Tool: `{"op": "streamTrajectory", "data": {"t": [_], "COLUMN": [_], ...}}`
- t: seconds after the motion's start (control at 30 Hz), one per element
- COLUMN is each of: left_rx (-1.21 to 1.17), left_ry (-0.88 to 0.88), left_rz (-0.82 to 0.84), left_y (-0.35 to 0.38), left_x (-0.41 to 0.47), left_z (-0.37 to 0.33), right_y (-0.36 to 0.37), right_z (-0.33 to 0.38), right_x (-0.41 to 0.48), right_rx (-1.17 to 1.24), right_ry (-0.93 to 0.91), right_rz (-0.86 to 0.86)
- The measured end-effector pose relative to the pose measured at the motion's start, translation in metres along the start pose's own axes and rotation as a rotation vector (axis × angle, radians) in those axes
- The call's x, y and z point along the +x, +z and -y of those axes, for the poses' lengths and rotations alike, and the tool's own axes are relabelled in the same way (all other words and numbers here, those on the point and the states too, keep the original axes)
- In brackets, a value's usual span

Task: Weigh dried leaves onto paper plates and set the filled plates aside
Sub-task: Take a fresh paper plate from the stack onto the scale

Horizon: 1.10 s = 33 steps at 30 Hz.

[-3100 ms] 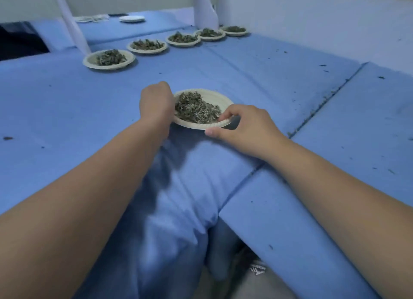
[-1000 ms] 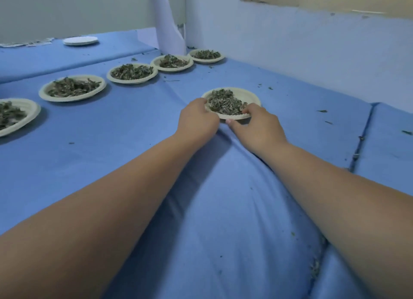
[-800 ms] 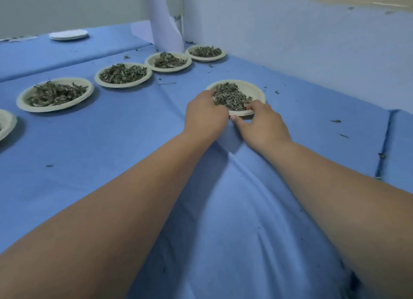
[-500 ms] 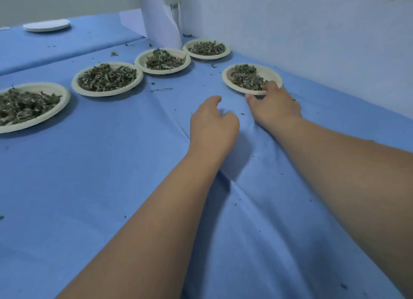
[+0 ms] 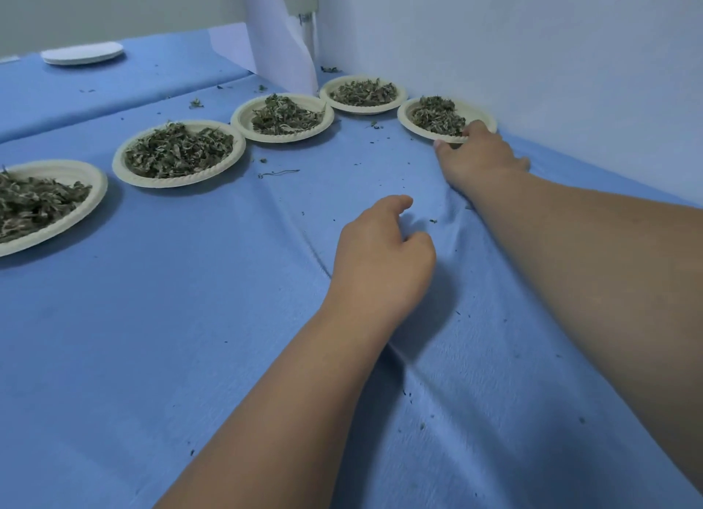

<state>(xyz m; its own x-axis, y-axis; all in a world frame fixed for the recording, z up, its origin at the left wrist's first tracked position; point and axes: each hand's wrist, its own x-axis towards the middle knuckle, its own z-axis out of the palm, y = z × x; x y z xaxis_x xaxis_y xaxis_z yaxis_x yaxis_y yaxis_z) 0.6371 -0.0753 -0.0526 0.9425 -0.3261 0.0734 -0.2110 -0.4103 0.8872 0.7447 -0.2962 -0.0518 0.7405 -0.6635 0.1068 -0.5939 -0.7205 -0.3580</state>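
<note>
1. The right hand [image 5: 477,155] reaches far across the blue cloth [image 5: 152,318] and pinches the near rim of a filled plate [image 5: 406,120]. One fingertip lies over the rim and the thumb tip shows just below it. The other fingers are hidden behind the hand.
2. That plate lies on the cloth close to the white wall [image 5: 532,52], just beside the end plate [image 5: 361,110] of a row. Its dried leaves [image 5: 437,117] are heaped in the middle (the hand covers part of the near rim).
3. The left hand [image 5: 380,254] is nearer, over a crease in the cloth. Its fingers are loosely curled and hold nothing. Whether it touches the cloth I cannot tell.
4. The row of leaf-filled plates runs leftward, and the leftmost plate [image 5: 90,203] is cut off by the frame edge.
5. A white stack [image 5: 81,52] lies far left, too small to count its layers.
</note>
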Motion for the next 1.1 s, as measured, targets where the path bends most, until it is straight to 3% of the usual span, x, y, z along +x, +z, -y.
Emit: {"op": "streamTrajectory", "data": {"t": [0.27,0.37,0.57,0.67,0.9,1.1], "left_rx": [0.025,0.098,0.520,0.647,0.954,0.811], "left_ry": [0.040,0.068,0.276,0.293,0.339,0.270], "left_rz": [-0.004,-0.014,0.040,0.044,0.047,0.121], "left_y": [0.003,0.003,0.008,0.013,0.026,0.036], "left_x": [-0.002,-0.006,-0.017,-0.031,-0.112,-0.212], "left_z": [0.002,-0.002,-0.011,-0.014,-0.035,-0.054], "right_y": [0.004,0.003,-0.017,-0.024,-0.055,-0.107], "right_z": [0.001,-0.006,-0.037,-0.053,-0.091,-0.134], "right_x": [-0.016,-0.045,-0.113,-0.163,-0.261,-0.365], "right_rx": [-0.041,-0.099,-0.147,-0.197,-0.153,0.028], "right_ry": [0.038,-0.010,-0.228,-0.373,-0.478,-0.376], "right_rz": [-0.068,-0.022,0.116,0.139,0.168,0.165]}}
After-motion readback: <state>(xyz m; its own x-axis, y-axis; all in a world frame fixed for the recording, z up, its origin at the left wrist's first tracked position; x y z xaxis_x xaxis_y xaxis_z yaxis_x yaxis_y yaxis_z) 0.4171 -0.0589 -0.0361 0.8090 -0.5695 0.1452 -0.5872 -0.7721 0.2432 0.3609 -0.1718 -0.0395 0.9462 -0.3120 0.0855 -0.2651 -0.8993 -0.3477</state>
